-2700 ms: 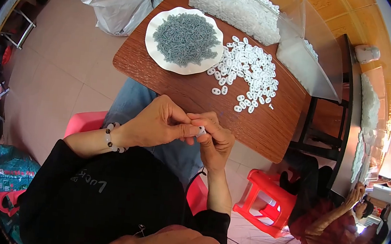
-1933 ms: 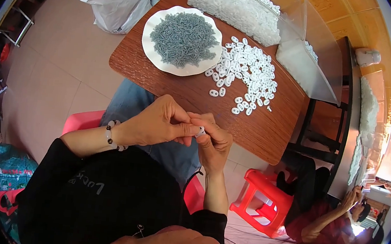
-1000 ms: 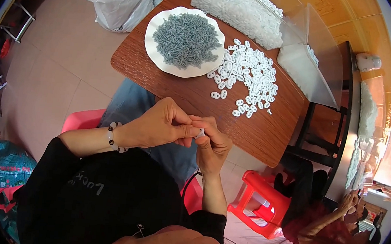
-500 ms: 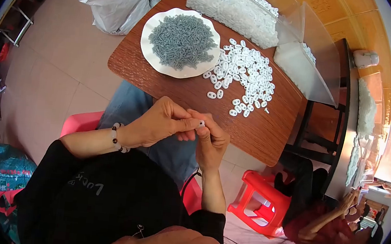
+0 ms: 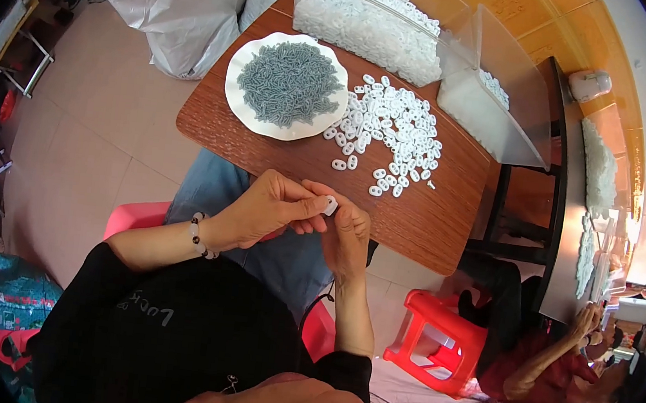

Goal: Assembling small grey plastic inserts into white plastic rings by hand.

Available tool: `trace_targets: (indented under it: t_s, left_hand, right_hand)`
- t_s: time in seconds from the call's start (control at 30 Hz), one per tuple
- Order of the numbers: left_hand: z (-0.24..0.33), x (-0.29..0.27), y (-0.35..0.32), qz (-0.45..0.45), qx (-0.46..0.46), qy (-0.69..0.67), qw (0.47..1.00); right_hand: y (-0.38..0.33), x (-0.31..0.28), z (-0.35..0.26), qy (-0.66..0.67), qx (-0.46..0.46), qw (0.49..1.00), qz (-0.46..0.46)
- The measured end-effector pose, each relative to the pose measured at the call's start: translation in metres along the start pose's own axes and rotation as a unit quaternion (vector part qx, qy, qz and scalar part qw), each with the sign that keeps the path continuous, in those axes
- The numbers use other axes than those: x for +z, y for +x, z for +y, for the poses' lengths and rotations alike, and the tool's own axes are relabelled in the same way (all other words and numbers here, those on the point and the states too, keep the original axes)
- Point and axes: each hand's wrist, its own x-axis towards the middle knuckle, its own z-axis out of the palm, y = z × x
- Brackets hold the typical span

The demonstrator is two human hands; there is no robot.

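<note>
My left hand [image 5: 271, 205], with a beaded bracelet at the wrist, pinches a small white plastic piece [image 5: 330, 205] between thumb and forefinger. Against it rests my right hand [image 5: 350, 232], its fingers curled behind the piece and its thumb bent close to them. Whether the right fingers hold anything of their own is hidden. Beyond my hands, a pile of white oval plastic pieces with two holes [image 5: 402, 123] lies on the brown table [image 5: 257, 151]. To its left stands a white wavy-edged plate [image 5: 233, 98] heaped with small grey-blue screw-like parts [image 5: 288, 80].
A clear bin [image 5: 369, 29] full of white pieces stands at the table's back, beside another clear bin [image 5: 481, 116]. White sacks [image 5: 174, 5] stand at the far left. On the right are a red stool [image 5: 442, 344] and another person [image 5: 550, 367] at a dark table.
My right thumb has come off the white piece, which now shows more fully in my left fingers. The view has shifted slightly.
</note>
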Motion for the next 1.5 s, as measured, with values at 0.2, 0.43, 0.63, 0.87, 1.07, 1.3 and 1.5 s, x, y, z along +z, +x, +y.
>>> trace_targets:
  t_s: [0.2, 0.43, 0.63, 0.87, 1.07, 1.3, 1.5]
  left_hand:
    - [0.001, 0.004, -0.002, 0.004, -0.002, -0.020, 1.000]
    - [0.002, 0.013, -0.009, 0.008, 0.020, -0.036, 0.999]
    - [0.004, 0.008, -0.012, 0.004, 0.009, -0.012, 1.000]
    - [0.002, 0.006, -0.015, -0.015, 0.027, 0.028, 0.999]
    - [-0.001, 0.001, -0.013, -0.049, 0.016, -0.040, 0.998]
    - [0.004, -0.002, -0.012, -0.045, 0.031, -0.004, 0.999]
    - [0.006, 0.006, -0.018, -0.015, 0.040, 0.041, 0.998]
  right_hand:
    - [-0.001, 0.002, -0.007, -0.021, -0.012, 1.000, -0.012]
    - [-0.003, 0.004, -0.007, -0.075, -0.047, 0.996, 0.005]
    - [-0.005, 0.004, -0.007, -0.045, -0.021, 0.999, -0.016]
    - [-0.007, 0.001, -0.010, -0.052, -0.029, 0.998, -0.033]
    - [-0.006, 0.000, -0.009, -0.010, -0.016, 1.000, -0.023]
    - [0.001, 0.000, -0.006, -0.004, -0.012, 0.999, -0.033]
    - [-0.006, 0.005, -0.010, -0.042, 0.009, 0.999, -0.016]
